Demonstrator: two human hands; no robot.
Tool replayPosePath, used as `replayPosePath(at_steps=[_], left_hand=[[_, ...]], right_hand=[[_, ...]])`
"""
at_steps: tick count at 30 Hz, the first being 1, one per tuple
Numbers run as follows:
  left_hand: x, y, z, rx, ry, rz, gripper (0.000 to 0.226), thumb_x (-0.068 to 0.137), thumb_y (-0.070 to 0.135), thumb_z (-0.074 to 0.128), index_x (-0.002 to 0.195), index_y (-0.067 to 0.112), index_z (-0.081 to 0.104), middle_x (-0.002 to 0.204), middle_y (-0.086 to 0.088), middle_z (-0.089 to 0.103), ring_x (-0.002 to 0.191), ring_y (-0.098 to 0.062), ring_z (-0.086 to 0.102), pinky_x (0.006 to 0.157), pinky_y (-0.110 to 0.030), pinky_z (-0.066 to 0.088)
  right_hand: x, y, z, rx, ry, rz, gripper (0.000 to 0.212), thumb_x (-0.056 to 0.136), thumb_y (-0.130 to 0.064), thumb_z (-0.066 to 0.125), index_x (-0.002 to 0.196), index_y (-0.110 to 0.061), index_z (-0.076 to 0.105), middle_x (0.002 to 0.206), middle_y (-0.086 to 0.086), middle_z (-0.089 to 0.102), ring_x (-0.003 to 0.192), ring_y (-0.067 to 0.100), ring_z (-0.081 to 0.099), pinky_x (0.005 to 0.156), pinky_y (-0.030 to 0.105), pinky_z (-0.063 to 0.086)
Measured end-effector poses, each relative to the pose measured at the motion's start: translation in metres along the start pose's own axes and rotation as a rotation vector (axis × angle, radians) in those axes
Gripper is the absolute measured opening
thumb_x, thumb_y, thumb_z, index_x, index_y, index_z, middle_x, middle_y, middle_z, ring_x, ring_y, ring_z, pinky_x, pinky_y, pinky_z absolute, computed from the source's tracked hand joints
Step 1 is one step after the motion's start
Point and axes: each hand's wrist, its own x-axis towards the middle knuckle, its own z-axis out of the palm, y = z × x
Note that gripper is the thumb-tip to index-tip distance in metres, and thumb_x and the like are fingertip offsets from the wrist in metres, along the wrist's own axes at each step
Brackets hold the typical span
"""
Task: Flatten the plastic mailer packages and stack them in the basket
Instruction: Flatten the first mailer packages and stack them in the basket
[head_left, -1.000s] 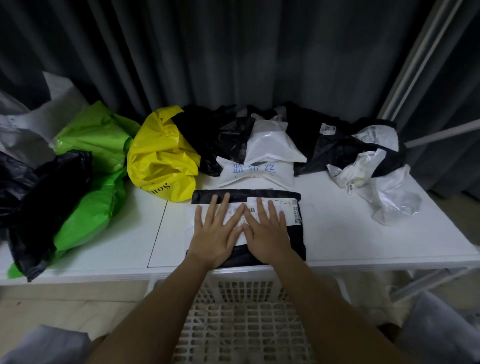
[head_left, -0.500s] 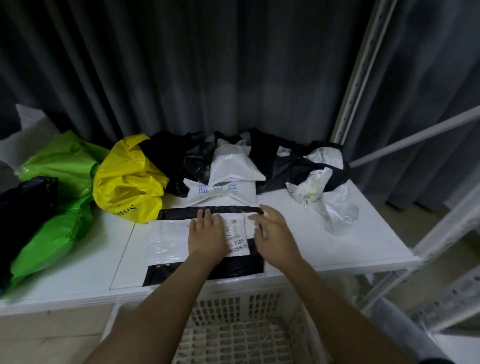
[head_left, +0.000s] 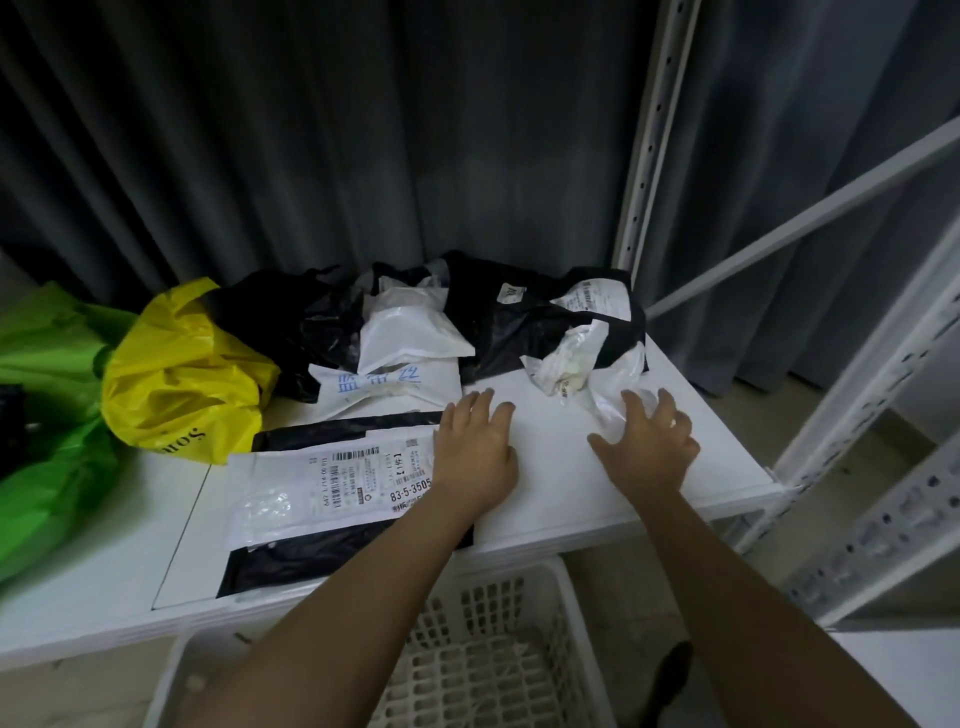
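Glossy plastic film on a smooth matt table

Under the left hand (head_left: 475, 457) lies a black plastic mailer (head_left: 322, 545) with a smooth paper label (head_left: 358, 475); the right hand (head_left: 647, 447) touches crinkled, shiny white film (head_left: 582, 369). The white table (head_left: 561, 467) looks matt, and below both wrists the basket (head_left: 483, 660) is perforated white plastic.

Green mailer (head_left: 47, 415) cut by left edge; basket (head_left: 483, 670) cut below — arms hide part.

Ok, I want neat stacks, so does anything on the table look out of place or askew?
The flattened black mailer lies skewed, its near corner overhanging the table edge above the basket. Behind it, the other mailers sit crumpled in a heap.
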Motion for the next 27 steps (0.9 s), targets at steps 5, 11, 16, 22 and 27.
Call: replayPosePath(at_steps=[5,11,16,22,27], left_hand=[[-0.009,0.009,-0.003,-0.083,-0.053,-0.036,0.069,0.075,0.024,0.025,0.142,0.013,0.039,0.153,-0.011,0.028,0.141,-0.027,0.02,0.113,-0.036,0.013],[-0.016,0.01,-0.014,-0.236,0.002,-0.093,0.051,0.091,0.012,0.043,0.143,0.014,0.037,0.152,-0.009,0.031,0.14,-0.026,0.022,0.115,-0.034,0.017],[-0.022,0.003,-0.043,-0.492,0.159,-0.181,0.038,0.1,0.021,0.037,0.136,0.012,0.045,0.14,-0.007,0.045,0.13,-0.026,0.037,0.107,-0.031,0.027],[-0.039,-0.036,-0.09,-0.764,0.216,-0.298,0.053,0.103,0.038,0.028,0.152,0.017,0.021,0.158,0.002,0.021,0.145,-0.015,0.017,0.116,-0.028,0.014],[-0.056,-0.079,-0.116,-0.952,0.291,-0.36,0.063,0.1,0.039,0.042,0.153,0.022,0.014,0.157,0.003,0.02,0.144,-0.014,0.022,0.117,-0.031,0.019]], right_hand=[[-0.012,0.01,-0.001,0.227,0.103,-0.012,0.038,0.088,-0.018,0.064,0.124,-0.008,0.056,0.122,0.017,0.052,0.106,0.033,0.052,0.087,0.041,0.046],[-0.034,-0.012,-0.034,0.557,0.265,-0.031,0.03,0.081,-0.002,0.064,0.11,-0.006,0.059,0.113,0.013,0.052,0.102,0.031,0.05,0.076,0.029,0.038],[-0.054,-0.049,-0.061,0.748,0.187,-0.269,0.034,0.078,0.0,0.063,0.11,-0.012,0.061,0.113,0.002,0.051,0.105,0.02,0.051,0.081,0.021,0.039],[-0.079,-0.098,-0.071,0.619,0.111,-0.626,0.045,0.073,-0.003,0.063,0.117,-0.015,0.06,0.118,0.001,0.054,0.111,0.02,0.046,0.095,0.034,0.043],[-0.102,-0.13,-0.067,0.39,0.158,-0.919,0.047,0.075,-0.018,0.05,0.12,-0.009,0.06,0.115,0.007,0.058,0.11,0.023,0.045,0.093,0.039,0.046]])
